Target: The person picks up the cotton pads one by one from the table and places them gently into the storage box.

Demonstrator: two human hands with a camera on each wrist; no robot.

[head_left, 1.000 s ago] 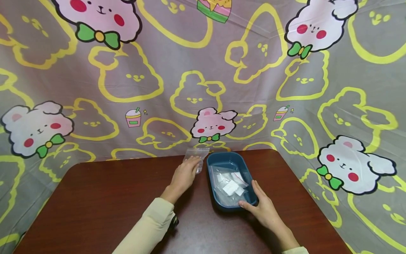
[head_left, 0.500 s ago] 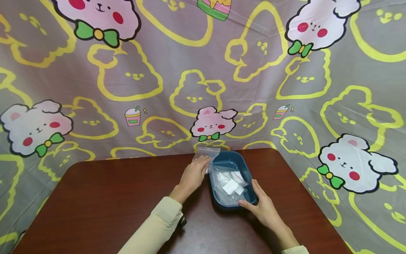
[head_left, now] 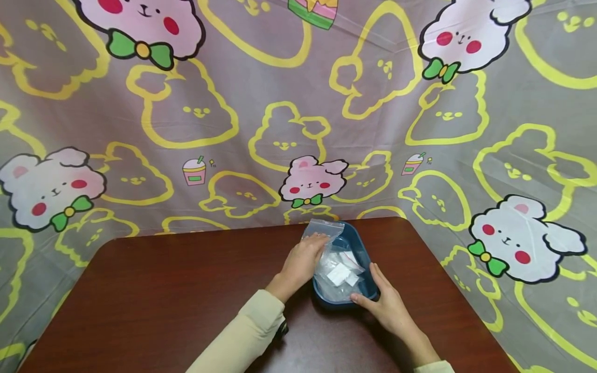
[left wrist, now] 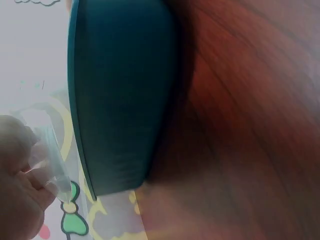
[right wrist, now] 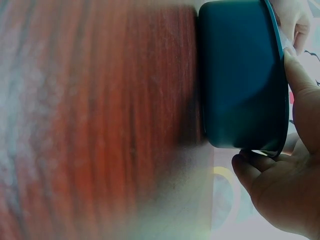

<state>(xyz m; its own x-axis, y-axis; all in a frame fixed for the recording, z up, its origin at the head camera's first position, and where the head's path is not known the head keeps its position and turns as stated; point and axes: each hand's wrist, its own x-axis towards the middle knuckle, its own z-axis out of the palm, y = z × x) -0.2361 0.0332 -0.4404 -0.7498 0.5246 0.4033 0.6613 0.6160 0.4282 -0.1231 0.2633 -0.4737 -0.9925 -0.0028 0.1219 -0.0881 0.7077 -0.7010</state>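
Observation:
My left hand point(head_left: 302, 263) pinches a clear zip bag point(head_left: 323, 228) above the left rim of a dark blue plastic box point(head_left: 357, 242). In the left wrist view the fingers point(left wrist: 31, 187) curl on the bag, raised beyond the box's outer wall point(left wrist: 120, 95). My right hand point(head_left: 395, 310) grips the box at its near right corner; the right wrist view has the thumb point(right wrist: 299, 75) at the rim and the fingers along another side. Inside the box lie clear plastic bags point(head_left: 333, 292) with white pieces point(head_left: 339, 274). What the held bag contains is hidden by my fingers.
The box stands on a dark reddish-brown table point(head_left: 177, 290) with rounded far corners, near its back edge. A patterned cloth curtain point(head_left: 261, 88) hangs close behind the table and along both sides.
My left hand has moved right with the clear zip bag, from beside the box to over its left rim. The right hand and the box have stayed in place.

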